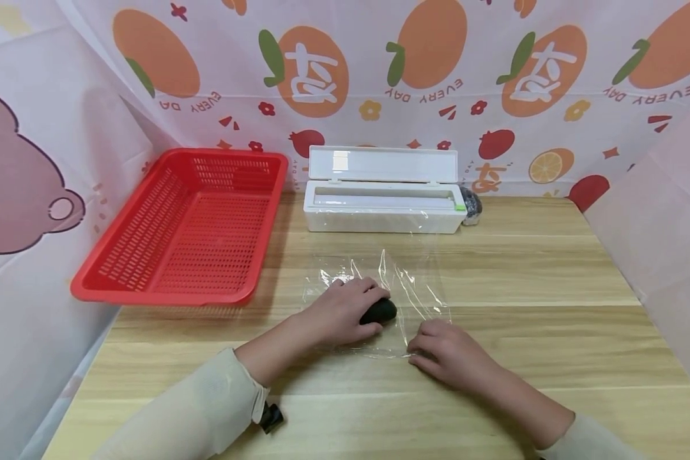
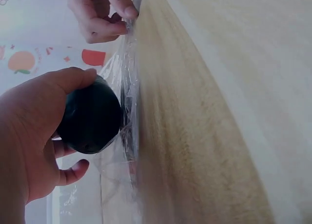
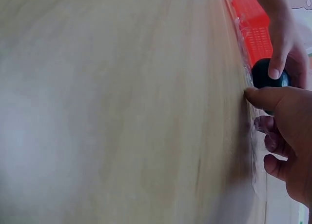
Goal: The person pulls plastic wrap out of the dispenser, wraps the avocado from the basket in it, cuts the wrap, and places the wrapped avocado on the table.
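- The left hand [image 1: 342, 313] curls partway round the dark object [image 1: 379, 311], thumb on the near side and fingers over the far side; the grip is only as wide as the object itself.
- The dark object sits inside that grip, its rounded end showing past the fingertips on the side toward the right hand [image 1: 451, 354]; it is over the clear film [image 1: 422, 297], which spreads on the tabletop [image 1: 529, 268].
- The right hand is nearly closed, thumb and fingers pinching the near right corner of the film; it is near the dark object but apart from it.
- Beyond both hands stands the white dispenser [image 1: 379, 222], lid raised; a wrapped dark item [image 1: 471, 206] is just beside its right end.
- The red basket [image 1: 167, 298] stands to the left, well apart from the dark object.
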`<state>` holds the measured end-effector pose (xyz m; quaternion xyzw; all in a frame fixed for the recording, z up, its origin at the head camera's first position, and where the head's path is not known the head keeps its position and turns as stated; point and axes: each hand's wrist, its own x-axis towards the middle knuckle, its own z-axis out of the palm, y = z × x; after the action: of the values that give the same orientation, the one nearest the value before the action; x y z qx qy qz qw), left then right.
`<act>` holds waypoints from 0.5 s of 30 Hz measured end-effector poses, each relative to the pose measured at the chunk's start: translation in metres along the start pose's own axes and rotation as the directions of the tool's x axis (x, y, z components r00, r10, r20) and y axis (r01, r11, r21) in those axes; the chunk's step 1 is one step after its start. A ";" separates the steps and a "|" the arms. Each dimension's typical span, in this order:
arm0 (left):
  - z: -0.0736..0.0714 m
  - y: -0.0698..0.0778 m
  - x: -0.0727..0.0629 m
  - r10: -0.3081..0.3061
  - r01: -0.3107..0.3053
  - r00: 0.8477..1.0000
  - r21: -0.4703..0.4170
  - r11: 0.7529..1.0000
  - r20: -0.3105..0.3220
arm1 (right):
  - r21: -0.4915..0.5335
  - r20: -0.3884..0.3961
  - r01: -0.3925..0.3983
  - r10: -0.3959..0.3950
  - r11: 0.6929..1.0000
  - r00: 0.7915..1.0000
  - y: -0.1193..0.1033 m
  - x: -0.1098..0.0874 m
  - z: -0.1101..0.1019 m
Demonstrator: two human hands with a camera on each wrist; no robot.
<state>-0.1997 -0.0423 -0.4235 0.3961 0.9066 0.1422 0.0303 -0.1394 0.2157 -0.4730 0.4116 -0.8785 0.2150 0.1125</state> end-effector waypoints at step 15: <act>-0.004 0.001 -0.002 0.002 0.000 0.998 -0.024 1.000 0.063 | 0.199 0.090 -0.297 0.284 0.934 0.954 0.003 0.035 -0.034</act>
<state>-0.1979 -0.0442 -0.4198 0.4005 0.9032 0.1407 0.0635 -0.1634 0.2098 -0.4305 0.2930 -0.9050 0.3084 0.0089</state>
